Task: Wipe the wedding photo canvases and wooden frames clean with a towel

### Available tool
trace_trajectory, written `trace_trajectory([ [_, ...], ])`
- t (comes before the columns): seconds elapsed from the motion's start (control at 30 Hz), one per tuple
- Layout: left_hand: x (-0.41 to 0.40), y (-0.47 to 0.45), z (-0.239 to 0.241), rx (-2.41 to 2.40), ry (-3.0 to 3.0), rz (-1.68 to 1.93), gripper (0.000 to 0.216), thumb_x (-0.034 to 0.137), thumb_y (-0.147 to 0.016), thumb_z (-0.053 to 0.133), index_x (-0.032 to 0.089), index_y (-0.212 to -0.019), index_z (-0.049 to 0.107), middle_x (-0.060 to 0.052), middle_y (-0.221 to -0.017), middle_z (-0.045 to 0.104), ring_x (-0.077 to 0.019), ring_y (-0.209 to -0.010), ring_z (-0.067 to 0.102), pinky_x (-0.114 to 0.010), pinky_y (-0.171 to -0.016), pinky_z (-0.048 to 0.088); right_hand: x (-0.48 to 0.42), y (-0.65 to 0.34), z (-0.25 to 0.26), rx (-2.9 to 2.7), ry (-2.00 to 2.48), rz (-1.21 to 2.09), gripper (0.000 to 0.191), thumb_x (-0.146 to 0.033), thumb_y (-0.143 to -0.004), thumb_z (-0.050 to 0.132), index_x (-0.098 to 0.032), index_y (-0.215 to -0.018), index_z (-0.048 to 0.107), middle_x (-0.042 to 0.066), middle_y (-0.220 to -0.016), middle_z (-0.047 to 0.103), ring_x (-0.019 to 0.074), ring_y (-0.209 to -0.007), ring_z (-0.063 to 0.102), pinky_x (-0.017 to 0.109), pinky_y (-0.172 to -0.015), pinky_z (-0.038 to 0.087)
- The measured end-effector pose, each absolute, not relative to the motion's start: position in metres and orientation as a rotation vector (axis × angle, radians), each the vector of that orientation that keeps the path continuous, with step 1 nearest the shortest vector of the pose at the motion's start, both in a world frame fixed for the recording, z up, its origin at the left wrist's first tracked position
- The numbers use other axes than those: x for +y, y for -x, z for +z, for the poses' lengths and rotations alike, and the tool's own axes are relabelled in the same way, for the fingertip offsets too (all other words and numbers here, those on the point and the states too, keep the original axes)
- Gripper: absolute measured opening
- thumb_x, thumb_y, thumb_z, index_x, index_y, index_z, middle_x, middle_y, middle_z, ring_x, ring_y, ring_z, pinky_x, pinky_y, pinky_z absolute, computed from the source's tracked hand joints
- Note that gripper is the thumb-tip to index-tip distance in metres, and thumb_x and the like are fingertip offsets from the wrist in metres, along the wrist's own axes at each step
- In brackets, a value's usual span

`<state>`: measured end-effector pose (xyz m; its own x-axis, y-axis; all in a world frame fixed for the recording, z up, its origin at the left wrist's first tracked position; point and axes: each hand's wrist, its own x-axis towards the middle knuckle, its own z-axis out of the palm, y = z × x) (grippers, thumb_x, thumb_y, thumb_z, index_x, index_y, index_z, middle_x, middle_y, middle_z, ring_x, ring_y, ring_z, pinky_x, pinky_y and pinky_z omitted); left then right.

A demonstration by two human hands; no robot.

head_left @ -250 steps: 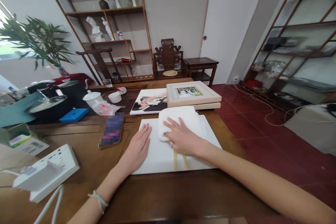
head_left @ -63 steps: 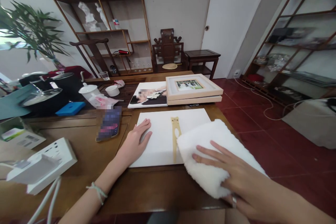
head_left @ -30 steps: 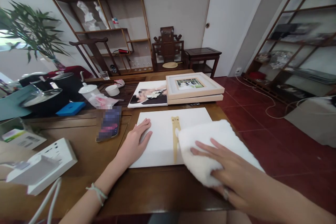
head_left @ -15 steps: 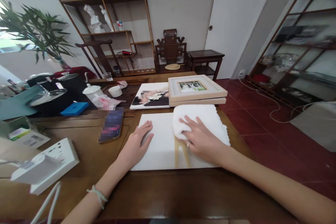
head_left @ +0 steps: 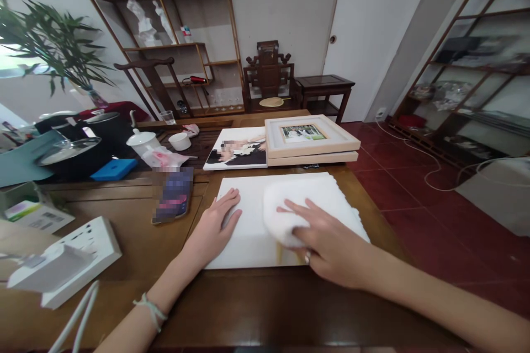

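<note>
A white board (head_left: pixel 248 248) lies flat on the wooden table, with yellowish strips (head_left: pixel 279 253) showing near its front edge. My left hand (head_left: pixel 219 226) rests on the board's left side, palm down and fingers stretched out, holding nothing. In my right hand (head_left: pixel 331 240) is a folded, fluffy white cloth (head_left: pixel 277 209), pressed against the board's right half. The fingers lie spread over the cloth, which hides part of the strips beneath. A ragged fluffy edge shows along the board's right side.
Behind the board lie stacked wooden picture frames (head_left: pixel 312 146) and a photo print (head_left: pixel 238 149). To the left are a phone (head_left: pixel 171 193), a power strip (head_left: pixel 83 262), a blue box (head_left: pixel 114 169), a white teapot (head_left: pixel 141 142) and dark pots (head_left: pixel 72 157).
My right hand has moved toward me with the cloth, uncovering the board's far right part and covering more of the strips. My left hand stays in place on the board.
</note>
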<state>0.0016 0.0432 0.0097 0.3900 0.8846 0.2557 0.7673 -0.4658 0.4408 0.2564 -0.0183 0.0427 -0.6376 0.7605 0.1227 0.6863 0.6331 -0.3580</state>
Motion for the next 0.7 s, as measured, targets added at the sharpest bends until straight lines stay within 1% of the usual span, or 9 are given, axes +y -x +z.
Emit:
trace_trajectory([
  [0.1,0.043,-0.001,0.01,1.456,-2.398,0.674,0.044,0.036,-0.091,0.043,0.008,-0.121,0.058,-0.015,-0.137,0.051,-0.0236,-0.132,0.041,-0.044,-0.111,0.029,0.015,-0.255,0.045,-2.52,1.256,0.348,0.026,-0.017,-0.089,0.045,-0.013,-0.106,0.065,0.016,-0.124,0.059,0.0294,-0.133,0.034,0.051,-0.107,0.026],
  [0.2,0.043,-0.001,0.01,1.456,-2.398,0.669,0.044,0.036,-0.091,0.042,0.008,-0.121,0.058,-0.015,-0.137,0.052,-0.024,-0.132,0.042,-0.044,-0.111,0.029,0.04,-0.246,0.047,-2.523,1.278,0.274,0.028,-0.025,-0.095,0.04,-0.014,-0.106,0.063,0.015,-0.111,0.064,0.0313,-0.124,0.043,0.049,-0.097,0.036],
  [0.3,0.044,-0.001,0.009,1.449,-2.398,0.674,0.044,0.036,-0.091,0.043,0.008,-0.121,0.058,-0.015,-0.137,0.051,-0.0241,-0.132,0.041,-0.045,-0.111,0.028,0.052,-0.23,0.049,-2.579,1.243,0.221,0.027,-0.024,-0.095,0.04,-0.014,-0.101,0.064,0.015,-0.105,0.065,0.0308,-0.119,0.046,0.048,-0.095,0.035],
  [0.43,0.043,-0.001,0.008,1.447,-2.38,0.695,0.043,0.036,-0.09,0.043,0.01,-0.121,0.058,-0.014,-0.137,0.052,-0.0234,-0.132,0.041,-0.045,-0.111,0.028,0.056,-0.209,0.049,-2.585,1.229,0.191,0.025,-0.024,-0.094,0.042,-0.014,-0.102,0.063,0.016,-0.111,0.063,0.0304,-0.119,0.045,0.049,-0.096,0.031],
  [0.57,0.044,-0.001,0.007,1.45,-2.361,0.702,0.044,0.036,-0.09,0.043,0.01,-0.122,0.058,-0.014,-0.137,0.051,-0.0228,-0.132,0.041,-0.044,-0.112,0.027,0.055,-0.213,0.049,-2.543,1.28,0.161,0.024,-0.021,-0.093,0.04,-0.016,-0.102,0.062,0.013,-0.106,0.065,0.0277,-0.114,0.049,0.042,-0.091,0.033],
  [0.7,0.043,0.0,0.007,1.456,-2.358,0.71,0.043,0.037,-0.09,0.043,0.011,-0.12,0.058,-0.014,-0.137,0.051,-0.0227,-0.132,0.041,-0.044,-0.112,0.027,0.045,-0.244,0.049,-2.472,1.399,0.133,0.024,-0.02,-0.093,0.038,-0.015,-0.093,0.062,0.011,-0.101,0.064,0.0253,-0.099,0.055,0.035,-0.084,0.036],
])
